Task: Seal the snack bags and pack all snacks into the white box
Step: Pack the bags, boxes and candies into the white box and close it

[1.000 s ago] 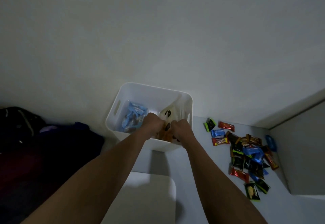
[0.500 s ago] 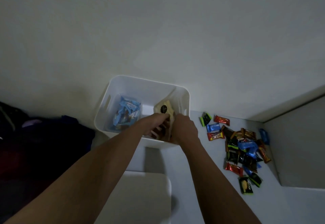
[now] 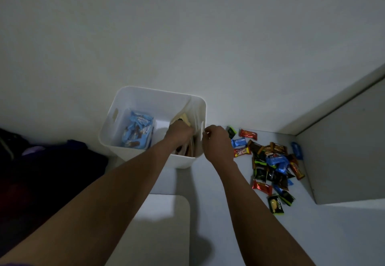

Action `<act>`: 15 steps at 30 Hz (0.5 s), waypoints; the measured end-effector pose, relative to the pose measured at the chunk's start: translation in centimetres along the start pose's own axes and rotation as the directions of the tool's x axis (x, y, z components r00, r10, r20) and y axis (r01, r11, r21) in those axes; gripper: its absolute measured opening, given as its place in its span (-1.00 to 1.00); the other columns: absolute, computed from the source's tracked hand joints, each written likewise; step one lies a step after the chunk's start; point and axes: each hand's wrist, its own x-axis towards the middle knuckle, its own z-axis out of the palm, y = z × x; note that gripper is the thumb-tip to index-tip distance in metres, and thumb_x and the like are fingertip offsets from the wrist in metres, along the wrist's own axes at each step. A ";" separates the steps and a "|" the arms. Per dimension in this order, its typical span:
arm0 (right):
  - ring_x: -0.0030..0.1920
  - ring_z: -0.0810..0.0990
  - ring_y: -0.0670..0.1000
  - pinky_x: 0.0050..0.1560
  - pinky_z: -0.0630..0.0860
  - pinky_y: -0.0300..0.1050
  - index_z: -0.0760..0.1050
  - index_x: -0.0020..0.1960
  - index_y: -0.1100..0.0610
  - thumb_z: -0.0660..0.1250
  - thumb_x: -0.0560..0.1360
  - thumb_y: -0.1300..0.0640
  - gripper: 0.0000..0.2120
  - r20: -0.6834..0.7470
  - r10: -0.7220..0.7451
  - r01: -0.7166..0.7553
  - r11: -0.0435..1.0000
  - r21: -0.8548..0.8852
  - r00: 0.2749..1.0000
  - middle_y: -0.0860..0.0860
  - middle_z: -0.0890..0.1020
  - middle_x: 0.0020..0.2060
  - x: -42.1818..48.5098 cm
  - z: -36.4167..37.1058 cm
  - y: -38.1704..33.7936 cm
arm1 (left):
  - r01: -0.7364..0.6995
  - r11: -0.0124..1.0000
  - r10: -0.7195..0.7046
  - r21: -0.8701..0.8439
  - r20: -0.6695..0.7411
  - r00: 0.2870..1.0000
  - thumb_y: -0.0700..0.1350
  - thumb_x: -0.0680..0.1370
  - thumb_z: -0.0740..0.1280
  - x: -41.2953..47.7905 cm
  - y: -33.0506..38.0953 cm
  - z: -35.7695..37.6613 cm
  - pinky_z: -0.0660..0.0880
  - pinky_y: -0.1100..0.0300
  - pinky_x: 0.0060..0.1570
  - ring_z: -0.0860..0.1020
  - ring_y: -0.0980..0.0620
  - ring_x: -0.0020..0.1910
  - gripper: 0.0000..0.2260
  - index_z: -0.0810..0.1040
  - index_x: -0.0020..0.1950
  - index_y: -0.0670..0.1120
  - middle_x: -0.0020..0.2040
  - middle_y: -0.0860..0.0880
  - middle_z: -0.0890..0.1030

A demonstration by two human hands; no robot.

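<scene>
Right hand [image 3: 216, 140] drawn back out of the white box [image 3: 158, 92], held beside its rim, fingers loosely curled, nothing seen in them; left hand [image 3: 180, 133] inside on the snack bag [image 3: 184, 117], grip hidden, cannot be told; loose snacks [image 3: 270, 161] piled on the table [image 3: 229, 213]

- The white box [image 3: 158, 96] stood open-topped on the bench [image 3: 229, 224], a slot handle in its side.
- A bag of blue-wrapped snacks [image 3: 138, 131] lay inside, at its left.
- A clear bag [image 3: 192, 111] (yellowish packs within) leaned against its right wall.
- Loose snacks [image 3: 270, 161] lay heaped on the bench, right of the box.
</scene>
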 end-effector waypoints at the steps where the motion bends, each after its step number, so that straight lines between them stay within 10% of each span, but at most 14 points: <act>1: 0.07 0.60 0.12 0.04 0.56 -0.01 0.58 0.17 0.16 0.22 0.58 0.15 -0.76 -0.019 0.005 -0.004 1.000 0.026 1.000 0.12 0.61 0.08 -0.2 -0.4 0.8 | -0.024 1.000 0.025 0.012 -0.047 0.999 -0.06 0.53 0.26 -0.4 0.4 0.4 0.43 0.14 -0.26 0.55 -0.09 -0.19 -0.81 0.55 -0.16 -0.15 -0.22 -0.08 0.57; 8: 0.04 0.62 0.14 -0.02 0.56 -0.03 0.56 0.12 0.17 0.20 0.59 0.15 -0.79 0.018 0.099 -0.100 0.993 0.066 0.995 0.12 0.64 0.03 -1.0 -3.7 8.6 | -0.223 0.918 0.351 0.327 -0.415 0.839 0.05 0.53 0.31 -3.3 4.8 4.4 0.40 -0.06 0.16 0.45 -0.14 0.19 -0.74 0.56 0.18 0.00 0.19 -0.06 0.53; 15: 0.24 0.47 0.16 0.17 0.51 0.11 0.45 0.29 0.13 0.21 0.59 0.09 -0.70 0.038 0.136 -0.138 0.989 0.058 0.990 0.14 0.51 0.20 -2.9 -5.8 21.8 | -0.424 0.710 0.598 0.562 -0.164 0.784 0.06 0.50 0.33 -5.6 7.0 15.8 0.36 -0.03 0.09 0.46 -0.12 0.17 -0.67 0.51 0.23 0.00 0.17 -0.05 0.53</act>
